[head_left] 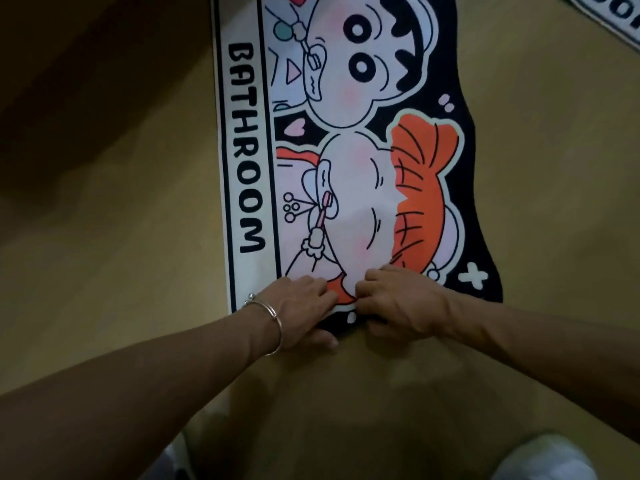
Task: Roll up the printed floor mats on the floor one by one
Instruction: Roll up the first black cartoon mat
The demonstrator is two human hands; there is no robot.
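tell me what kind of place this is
Likely a room in a home: a plain tan floor, a printed mat reading BATHROOM spread flat on it, and a second mat partly visible nearby.

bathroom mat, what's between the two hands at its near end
Head view: only the mat itself, orange, white and black print, between left hand and right hand.

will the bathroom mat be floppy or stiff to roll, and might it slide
Probably floppy: the mat has a wavy right edge, and its near end seems to bend where the left hand and right hand pinch it. Likely light, since it lies thin and flat. It may slide on the smooth floor when pushed.
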